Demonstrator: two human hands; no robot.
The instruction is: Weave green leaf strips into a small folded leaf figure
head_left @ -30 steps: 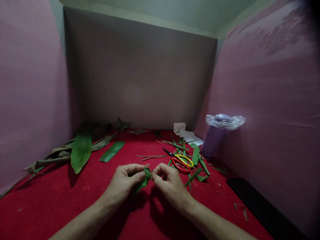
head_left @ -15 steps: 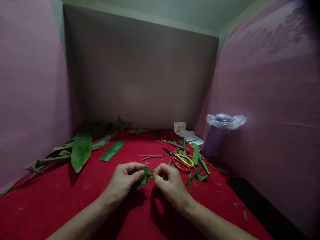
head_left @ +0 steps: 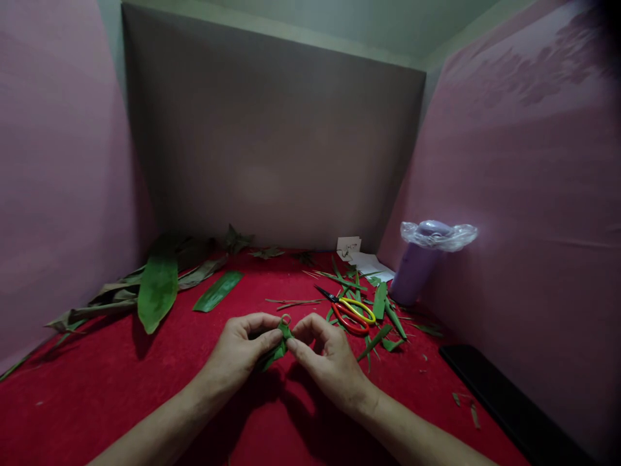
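Note:
Between my two hands is a small folded green leaf piece (head_left: 277, 355) with a curled, pale brown loop at its top. My left hand (head_left: 242, 346) pinches it from the left between thumb and fingers. From the other side my right hand (head_left: 326, 359) has its thumb and fingertips closed at the leaf's right edge. Its fingertips partly cover that edge. Just behind the right hand lie scissors (head_left: 350, 310) with one yellow and one red handle, their dark blades pointing left.
Cut leaf strips (head_left: 381, 301) lie around the scissors. At left are a broad green leaf (head_left: 158, 291), dried leaves (head_left: 116, 291) and a cut leaf section (head_left: 218, 291). A purple tumbler (head_left: 414, 272) under plastic wrap, white papers (head_left: 371, 265) and a black phone-like slab (head_left: 495, 388) stand or lie at right.
My right hand has moved slightly left, closer to my left hand, and its fingertips now meet the folded leaf's right edge. My left hand keeps its pinch in nearly the same place.

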